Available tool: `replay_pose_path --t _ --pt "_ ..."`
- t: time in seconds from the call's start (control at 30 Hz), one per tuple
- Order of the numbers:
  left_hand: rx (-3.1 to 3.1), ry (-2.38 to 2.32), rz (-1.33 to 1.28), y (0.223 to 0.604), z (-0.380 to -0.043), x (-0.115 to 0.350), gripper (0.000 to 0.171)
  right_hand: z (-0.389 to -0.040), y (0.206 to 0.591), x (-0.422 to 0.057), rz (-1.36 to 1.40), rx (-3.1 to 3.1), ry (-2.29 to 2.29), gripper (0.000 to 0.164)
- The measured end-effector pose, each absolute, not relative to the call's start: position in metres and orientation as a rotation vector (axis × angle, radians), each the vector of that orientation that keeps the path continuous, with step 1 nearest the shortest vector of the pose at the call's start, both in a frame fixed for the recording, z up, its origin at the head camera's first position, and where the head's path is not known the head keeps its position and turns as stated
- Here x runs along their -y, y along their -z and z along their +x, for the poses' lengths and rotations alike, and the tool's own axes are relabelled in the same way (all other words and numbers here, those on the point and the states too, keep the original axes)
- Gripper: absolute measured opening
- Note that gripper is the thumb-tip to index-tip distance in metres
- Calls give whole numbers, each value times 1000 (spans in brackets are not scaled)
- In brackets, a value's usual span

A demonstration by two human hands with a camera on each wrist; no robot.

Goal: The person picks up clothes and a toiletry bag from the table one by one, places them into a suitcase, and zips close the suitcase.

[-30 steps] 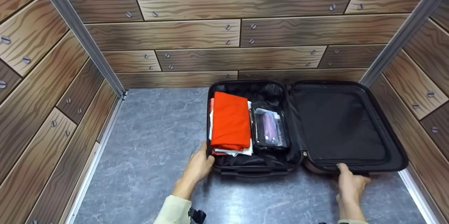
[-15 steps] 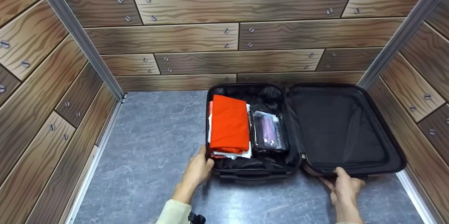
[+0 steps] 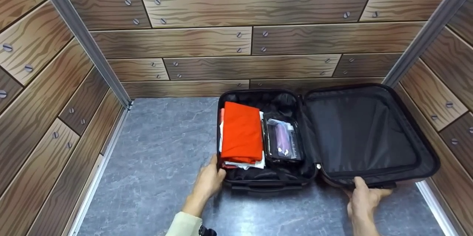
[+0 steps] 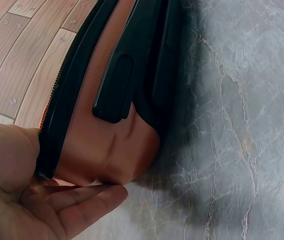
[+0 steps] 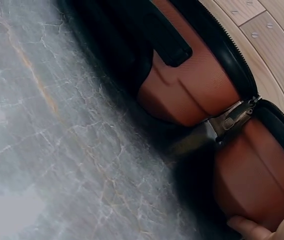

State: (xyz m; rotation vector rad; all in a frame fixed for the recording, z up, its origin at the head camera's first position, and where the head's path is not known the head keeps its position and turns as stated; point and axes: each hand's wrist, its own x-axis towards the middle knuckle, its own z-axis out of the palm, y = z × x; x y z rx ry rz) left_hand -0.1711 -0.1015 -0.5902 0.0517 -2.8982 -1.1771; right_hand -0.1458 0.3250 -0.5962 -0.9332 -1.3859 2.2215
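A suitcase lies spread on the floor, its copper-coloured shell showing in the wrist views. Its left half holds a folded red cloth over white fabric, beside a clear black-edged pouch with a purple item inside. My left hand holds that half's front left corner, thumb at the rim and fingers along the shell. With the thumb on top and fingers underneath, my right hand grips the front edge of the lid half. The lid is tilted, its right side raised off the floor.
Wood-patterned panels wall in the back and both sides, with metal posts at the corners. Grey marbled floor stretches left of the suitcase and in front. The lid's right edge is close to the right wall.
The lid half has tilted up on its right side, raised by my right hand, which shifted slightly left along its edge. My left hand and the packed things have stayed in place.
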Motion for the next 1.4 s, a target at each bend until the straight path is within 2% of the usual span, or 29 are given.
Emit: replay_pose_path --t 0.17,0.27,0.43,0.83,1.0,1.4 --pt "2897 1165 67 591 -171 102 51 -147 591 -322 -689 1272 -2148 111" --pt "2888 1154 45 591 -169 103 48 -146 588 -320 -636 1306 -2106 114" --pt "2854 1127 -12 592 -168 103 43 -146 581 -316 -625 1420 -2006 118" --pt "2865 1144 13 593 -170 102 45 -146 563 -300 -731 1788 -1537 113" --pt "2884 1139 32 593 -171 102 50 -145 558 -294 -658 1822 -1436 112" --pt "2857 1114 3 593 -173 101 45 -148 556 -287 -464 1795 -1362 115"
